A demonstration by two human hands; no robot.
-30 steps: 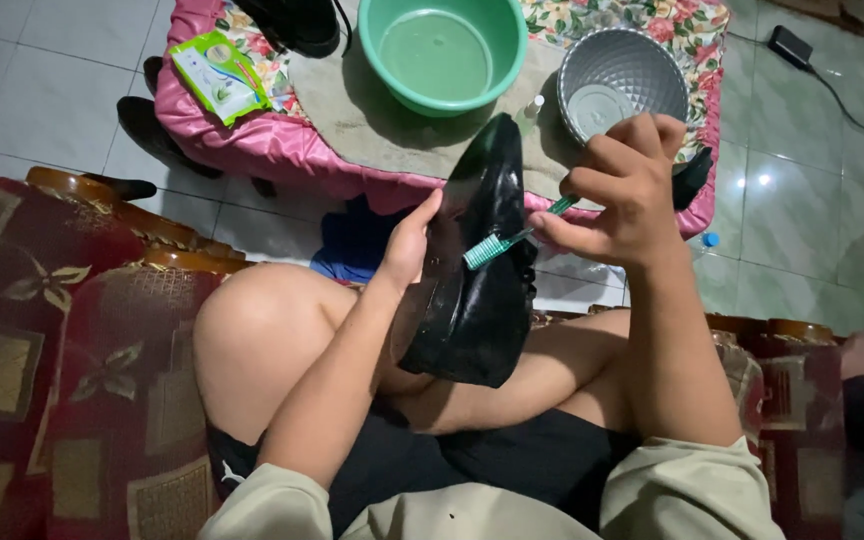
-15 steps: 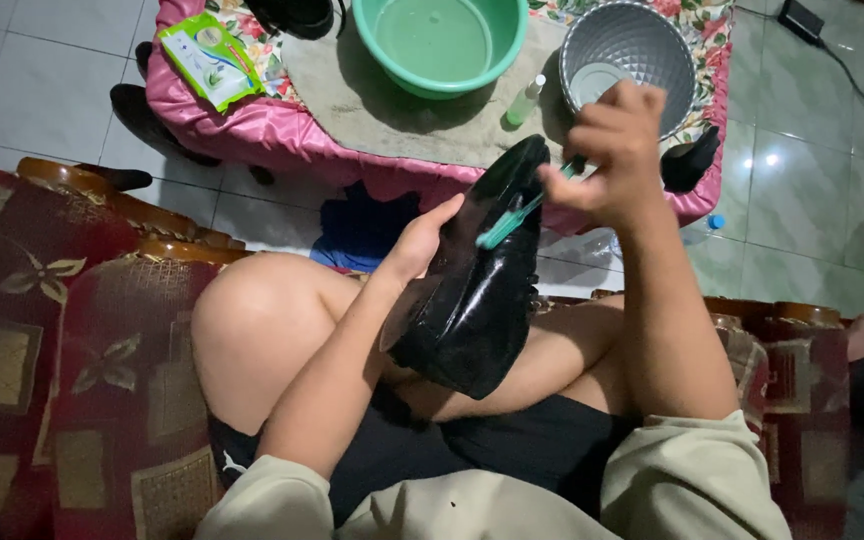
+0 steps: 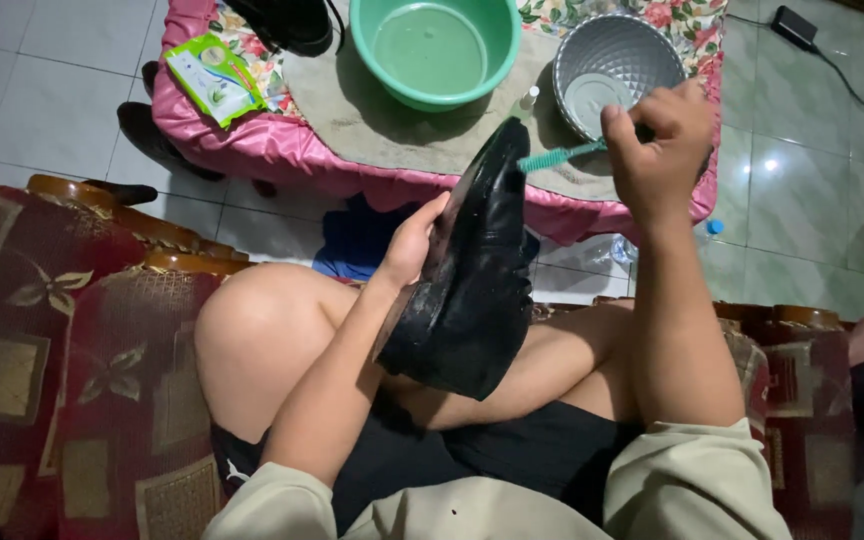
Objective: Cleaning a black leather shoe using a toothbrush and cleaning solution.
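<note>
Left hand (image 3: 414, 240): its grip is closed on the black shoe (image 3: 472, 285), fingers along the sole side near the toe end, thumb toward the viewer.
Right hand (image 3: 657, 150): raised over the low bench (image 3: 252, 150), its grip is a fist wrapped tight around the handle of a teal toothbrush (image 3: 557, 157).
Toothbrush: lies nearly level, bristle end touching the upper tip of the shoe, handle hidden in the fist.
Shoe: black, shiny and wet-looking, stood on end and tilted, its upper tip up by the bench edge and its lower end resting on the person's crossed legs.
Green basin (image 3: 437, 50): round, on the bench just beyond the shoe, with cloudy water in it.
Silver bowl (image 3: 617, 70): faceted metal, to the right of the basin, just behind the right hand.
Small bottle (image 3: 530, 97): white-capped, stands between basin and bowl.
Green packet (image 3: 215, 78): flat, lies at the left corner of the bench.
Second black shoe (image 3: 292, 22): at the far edge of the bench, left of the basin, partly out of view.
Bench cover: a pink floral cloth with a grey mat under the vessels.
Seat (image 3: 72, 360): dark red patterned sofa with wooden arm trim, the person sitting cross-legged on it.
Floor (image 3: 42, 90): pale glossy tiles; a blue cloth (image 3: 357, 240) lies below the bench edge.
</note>
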